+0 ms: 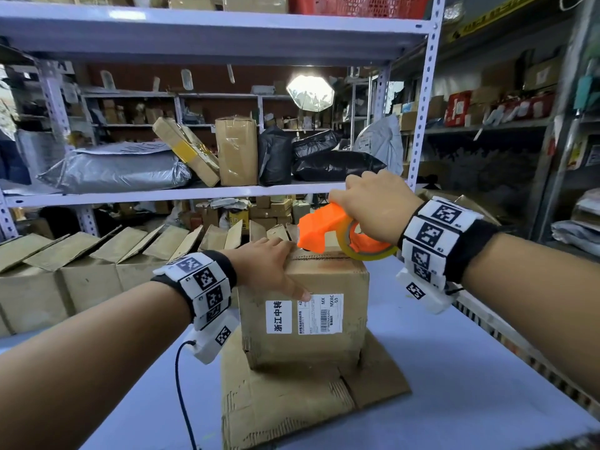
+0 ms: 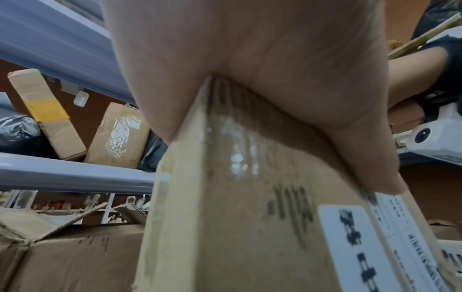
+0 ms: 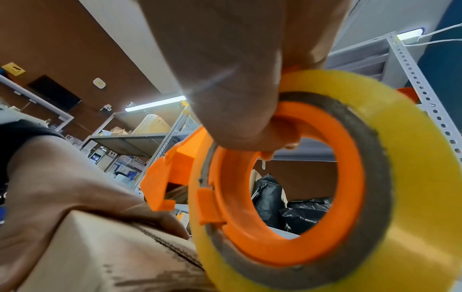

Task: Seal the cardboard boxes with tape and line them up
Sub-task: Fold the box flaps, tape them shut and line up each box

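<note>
Cardboard box [image 1: 308, 306], flaps closed, bears white shipping labels [image 1: 303, 315] in front.

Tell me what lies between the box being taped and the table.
A flattened cardboard sheet lies under the box, on the table; the head view shows it.

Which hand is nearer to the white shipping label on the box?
Left. The left hand has its thumb touching the shipping label; the right hand holds the tape dispenser above the box top.
</note>
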The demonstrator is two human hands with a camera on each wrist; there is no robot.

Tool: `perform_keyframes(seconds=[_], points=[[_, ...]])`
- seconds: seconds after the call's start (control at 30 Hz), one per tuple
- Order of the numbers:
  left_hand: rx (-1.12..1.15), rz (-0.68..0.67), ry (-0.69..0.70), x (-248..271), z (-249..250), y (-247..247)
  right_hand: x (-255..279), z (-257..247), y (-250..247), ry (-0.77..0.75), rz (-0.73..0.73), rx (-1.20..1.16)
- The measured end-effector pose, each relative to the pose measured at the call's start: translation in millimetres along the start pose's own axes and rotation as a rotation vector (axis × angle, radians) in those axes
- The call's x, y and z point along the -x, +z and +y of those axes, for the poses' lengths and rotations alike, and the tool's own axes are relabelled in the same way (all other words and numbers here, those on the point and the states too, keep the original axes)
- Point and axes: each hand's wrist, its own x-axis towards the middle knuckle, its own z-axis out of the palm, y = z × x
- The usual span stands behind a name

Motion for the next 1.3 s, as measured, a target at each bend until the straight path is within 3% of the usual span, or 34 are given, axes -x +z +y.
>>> perform_keyframes(seconds=[0.23, 0.37, 0.57, 0.77, 0.9, 1.0, 1.13, 1.3], points=[[0.016, -0.001, -0.004, 0.3, 1.8, -0.9, 7.5, 14.8, 7.6, -0.012, -0.053, -0.038], [0.04, -0.007, -0.001, 1.4, -1.3, 1.5, 26.2, 33.0, 24.6, 0.033, -0.172, -0.163], [0.032, -0.027, -0.006, 0.6, 0.0, -0.2, 69.5, 50.6, 63.1, 0.131, -0.134, -0.3], [0.023, -0.051, 0.005, -1.1, -2.0, 0.1, 105.0, 26.1, 116.6, 0.315, -0.17, -0.724], [0.004, -0.092, 0.008, -1.1, -2.3, -0.3, 115.2, -5.9, 142.5, 0.32, -0.071, -1.071], [-0.002, -0.16, 0.04, 0.6, 1.7, -5.6, 118.3, -20.5, 154.5, 0.329, -0.087, -1.211], [-0.069, -0.154, 0.087, -0.8, 30.4, -8.3, 113.0, -22.8, 154.3, 0.378, -0.128, -1.29], [-0.029, -0.044, 0.137, -16.7, 99.6, -5.5, 103.7, -26.9, 146.7, 0.368, -0.159, -1.308]])
